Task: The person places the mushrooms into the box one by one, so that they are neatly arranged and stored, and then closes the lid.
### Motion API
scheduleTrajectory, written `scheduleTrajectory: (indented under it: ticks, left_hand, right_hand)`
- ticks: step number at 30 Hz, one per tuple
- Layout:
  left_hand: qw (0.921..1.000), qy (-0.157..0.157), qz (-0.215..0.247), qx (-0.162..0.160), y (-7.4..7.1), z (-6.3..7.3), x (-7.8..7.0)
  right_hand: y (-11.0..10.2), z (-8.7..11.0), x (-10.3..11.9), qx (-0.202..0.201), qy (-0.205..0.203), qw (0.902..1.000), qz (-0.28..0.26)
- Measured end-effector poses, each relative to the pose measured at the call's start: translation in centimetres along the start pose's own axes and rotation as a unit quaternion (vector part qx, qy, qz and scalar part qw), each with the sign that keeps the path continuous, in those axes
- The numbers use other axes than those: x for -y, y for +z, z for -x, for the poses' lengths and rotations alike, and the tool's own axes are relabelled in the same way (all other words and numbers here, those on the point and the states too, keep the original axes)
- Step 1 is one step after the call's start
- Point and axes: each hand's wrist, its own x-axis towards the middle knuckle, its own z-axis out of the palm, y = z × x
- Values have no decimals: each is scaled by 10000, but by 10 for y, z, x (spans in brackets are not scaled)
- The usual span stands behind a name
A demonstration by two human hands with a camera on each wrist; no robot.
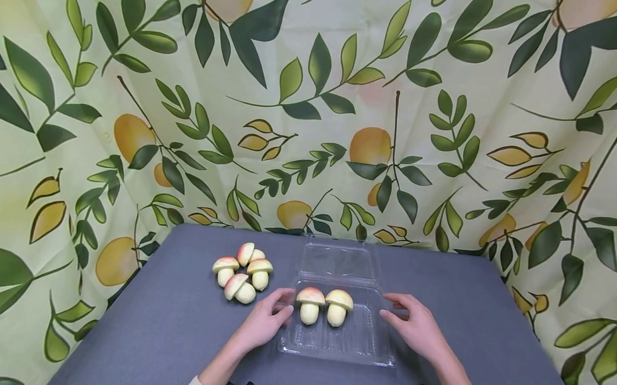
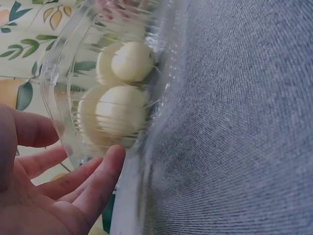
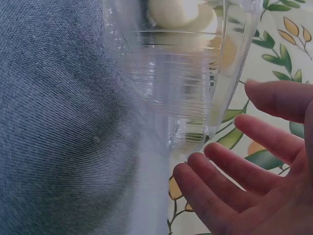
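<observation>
A clear plastic clamshell container [image 1: 366,329] lies on the table with its lid [image 1: 338,261] folded back. Two toy mushrooms, a left one [image 1: 309,313] and a right one [image 1: 337,315], sit side by side in the tray's left and middle part, red-tinged caps toward the far side. My left hand [image 1: 267,321] is at the container's left side; in the left wrist view its fingertips [image 2: 116,152] appear to touch the plastic wall. At the opposite side is my right hand [image 1: 417,325], fingers spread and slightly bent, holding nothing. Its fingertips [image 3: 195,160] are close to the wall; contact is unclear.
Several more toy mushrooms [image 1: 240,289] lie clustered on the grey table [image 1: 176,325], left of the container. Behind the table's far edge hangs a cloth [image 1: 310,158] printed with leaves and fruit.
</observation>
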Motion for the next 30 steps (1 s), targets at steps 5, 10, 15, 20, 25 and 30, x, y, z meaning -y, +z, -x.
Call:
scheduleTrajectory:
  ticks: [5, 10, 15, 20, 25, 30]
  left_hand:
    - [9998, -48, 169, 82, -1, 1, -1]
    - [9998, -54, 110, 129, -1, 1, -1]
    - [9992, -44, -384, 103, -6, 1, -4]
    - [9910, 193, -1291, -295, -14, 3, -11]
    - [9822, 362, -1650, -816, -22, 5, -17]
    - [9701, 640, -1837, -1451, -32, 4, -17]
  right_hand:
    - [2, 1, -9, 158, 83, 9997, -192]
    - [6, 0, -15, 317, 143, 9987, -383]
    - [9, -1, -16, 425, 204, 9975, -518]
    - [9, -1, -16, 479, 268, 9970, -549]
    - [6, -3, -17, 601, 267, 9963, -560]
    - [4, -5, -18, 736, 258, 9950, -619]
